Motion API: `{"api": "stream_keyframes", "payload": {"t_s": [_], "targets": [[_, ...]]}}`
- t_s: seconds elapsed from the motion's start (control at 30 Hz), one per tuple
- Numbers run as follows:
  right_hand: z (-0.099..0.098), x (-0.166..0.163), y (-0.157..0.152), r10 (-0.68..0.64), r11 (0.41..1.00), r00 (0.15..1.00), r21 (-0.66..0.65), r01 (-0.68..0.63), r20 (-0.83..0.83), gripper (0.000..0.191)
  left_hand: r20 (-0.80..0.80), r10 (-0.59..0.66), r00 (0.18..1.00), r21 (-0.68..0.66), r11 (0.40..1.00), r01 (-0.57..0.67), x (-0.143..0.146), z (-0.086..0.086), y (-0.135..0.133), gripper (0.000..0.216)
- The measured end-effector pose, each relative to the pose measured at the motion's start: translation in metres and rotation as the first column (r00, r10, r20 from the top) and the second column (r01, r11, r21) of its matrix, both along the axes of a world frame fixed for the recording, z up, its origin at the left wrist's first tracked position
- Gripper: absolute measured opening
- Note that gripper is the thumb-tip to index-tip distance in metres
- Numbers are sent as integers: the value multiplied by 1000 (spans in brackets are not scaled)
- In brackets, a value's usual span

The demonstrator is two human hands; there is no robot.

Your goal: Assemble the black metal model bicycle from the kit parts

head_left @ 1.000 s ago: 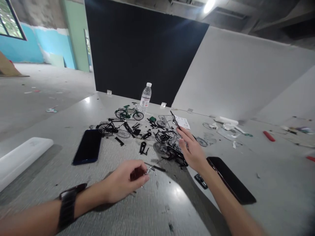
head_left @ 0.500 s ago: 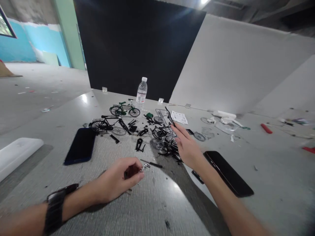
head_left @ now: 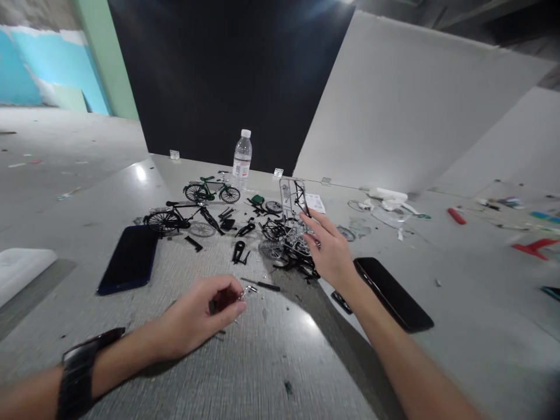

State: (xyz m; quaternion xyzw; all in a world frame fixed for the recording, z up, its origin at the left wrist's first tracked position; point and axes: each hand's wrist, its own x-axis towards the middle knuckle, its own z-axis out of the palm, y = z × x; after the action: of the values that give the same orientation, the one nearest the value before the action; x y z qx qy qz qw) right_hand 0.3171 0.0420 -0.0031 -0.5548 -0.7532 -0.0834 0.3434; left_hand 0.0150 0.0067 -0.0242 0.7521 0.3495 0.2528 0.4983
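My left hand (head_left: 203,312) rests on the table, thumb and forefinger pinching a small silver bent piece (head_left: 250,289), perhaps a model bicycle's handlebar. Over the pile of loose bicycle parts (head_left: 291,245), my right hand (head_left: 329,248) is closed at the fingertips on a thin black frame-like part (head_left: 300,195). A grey sprue (head_left: 285,195) stands tilted up beside that part; whether the fingers also grip it I cannot tell. A black-handled screwdriver (head_left: 268,286) lies between the hands. Behind stand a green model bicycle (head_left: 212,189) and a black one (head_left: 175,217) with its front wheel absent.
A dark phone (head_left: 129,259) lies at left, another phone (head_left: 394,291) by my right forearm. A water bottle (head_left: 242,160) stands at the back before a black panel (head_left: 227,76). Black parts (head_left: 239,252) and a printed sheet (head_left: 315,203) lie about. A white object (head_left: 24,271) sits far left.
The grey sprue has risen more upright near my right fingers, beside the black part. My left hand keeps its pinch on the silver piece. The view has shifted slightly right.
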Motion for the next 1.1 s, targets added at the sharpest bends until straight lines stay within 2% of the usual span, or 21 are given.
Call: {"api": "stream_keyframes", "payload": {"t_s": [0.1,0.23,0.4,0.5,0.57,0.63,0.73,0.8,0.87,0.93,1.1], "targets": [[1,0,-1,7,1000,1000,3,-7,19,51,-8,-3,1000,9,1000,3,0,0,0,16],[1,-7,-5,45,999,989,-18,-42,143,59,-12,-7,1000,17,1000,7,0,1,0,16],[-10,-43,-8,189,974,927,-179,-136,323,70,-27,-6,1000,32,999,6,0,2,1,17],[-17,-65,-8,262,938,895,-314,-148,360,66,-34,-4,999,39,999,5,0,1,1,17],[-14,-69,-8,307,909,890,-380,-170,338,61,-37,-3,999,44,999,4,0,0,1,17],[-2,-60,-9,314,892,905,-416,-178,286,58,-38,1,999,50,999,1,0,0,1,16],[23,-22,-15,147,903,971,-425,-54,188,57,-29,-1,1000,47,999,2,0,-1,1,15],[34,10,-18,53,908,973,-416,46,223,64,-19,-4,1000,40,999,5,0,-1,1,16],[36,37,-19,19,876,955,-466,126,294,71,-19,-2,1000,35,999,2,0,-2,1,17],[32,52,-18,30,825,951,-545,151,308,73,-29,4,1000,37,999,-3,-1,-2,0,17],[22,46,-14,97,801,966,-595,68,241,65,-58,6,998,35,999,-4,-2,-2,0,18]]}}
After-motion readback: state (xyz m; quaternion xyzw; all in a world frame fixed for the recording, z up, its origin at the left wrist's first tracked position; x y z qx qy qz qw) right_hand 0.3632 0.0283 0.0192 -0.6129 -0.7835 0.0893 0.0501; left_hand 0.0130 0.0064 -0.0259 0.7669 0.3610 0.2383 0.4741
